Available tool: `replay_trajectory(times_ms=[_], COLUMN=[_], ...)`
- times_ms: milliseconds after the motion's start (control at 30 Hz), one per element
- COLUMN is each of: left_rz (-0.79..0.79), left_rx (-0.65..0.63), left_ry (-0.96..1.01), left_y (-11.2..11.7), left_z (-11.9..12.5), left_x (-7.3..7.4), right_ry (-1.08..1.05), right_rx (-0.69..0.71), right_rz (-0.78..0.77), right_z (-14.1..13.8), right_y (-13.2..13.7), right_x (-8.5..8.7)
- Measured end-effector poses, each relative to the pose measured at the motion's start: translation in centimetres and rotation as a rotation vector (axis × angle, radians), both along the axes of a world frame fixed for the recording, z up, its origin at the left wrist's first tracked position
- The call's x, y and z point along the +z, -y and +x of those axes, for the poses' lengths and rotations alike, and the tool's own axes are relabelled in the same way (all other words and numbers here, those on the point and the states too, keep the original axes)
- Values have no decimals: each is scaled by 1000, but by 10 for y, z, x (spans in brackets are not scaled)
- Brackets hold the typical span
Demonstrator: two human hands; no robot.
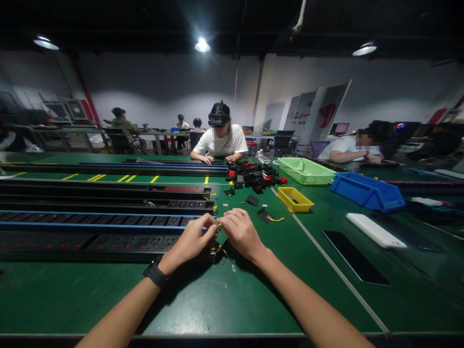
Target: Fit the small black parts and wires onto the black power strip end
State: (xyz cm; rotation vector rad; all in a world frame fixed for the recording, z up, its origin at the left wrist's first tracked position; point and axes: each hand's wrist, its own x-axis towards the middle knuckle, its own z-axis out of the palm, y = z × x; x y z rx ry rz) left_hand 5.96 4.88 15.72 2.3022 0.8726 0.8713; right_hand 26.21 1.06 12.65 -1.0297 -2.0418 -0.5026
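Observation:
My left hand (193, 238) and my right hand (242, 235) meet at the right end of a long black power strip (83, 221) with blue edges. Fingertips of both hands are pinched together around a thin yellow wire (219, 225), most of which they hide. Just below them, a second black power strip (123, 244) with red-marked sockets ends under my left wrist. Small dark parts (222, 251) lie beneath my right hand, too shadowed to name. To the right of my hands is a black end plate (264, 215) with a yellow wire attached.
Further strips (192, 205) lie behind. A heap of black and red parts (255, 175) sits near a green basket (308, 171), a yellow bin (295, 199) and a blue bin (366, 191). A phone (353, 256) and white power bank (375, 230) lie right. Across sits a co-worker (220, 137).

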Motion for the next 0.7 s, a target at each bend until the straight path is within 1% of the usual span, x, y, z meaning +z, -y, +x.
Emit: replay_trajectory(times_ms=[67,133,233,300,367,433,533,700], left_rz=[25,69,152,193,212,219,219,200], left_rx=[70,181,346,414,442,449,457,477], left_ry=[-25,-103,-339,-502,-613,-665,-684,-675], left_y=[-5,-11,-19,-21,-22,-22,-23,-22], left_z=[1,4,11,18,26,32,38,38], left_x=[2,4,8,9,10,10,11,11], right_ry=[-56,-121,-184,-187,-177,-171,-171,-167], right_rx=[-52,-142,-255,-283,-284,-276,-269,-275], right_rz=[29,30,4,-33,-79,-111,-117,-113], right_z=[4,12,28,37,42,44,44,44], right_y=[-2,-4,-9,-12,-14,-15,-15,-14], right_x=[1,2,1,-2,-4,-6,-5,-1])
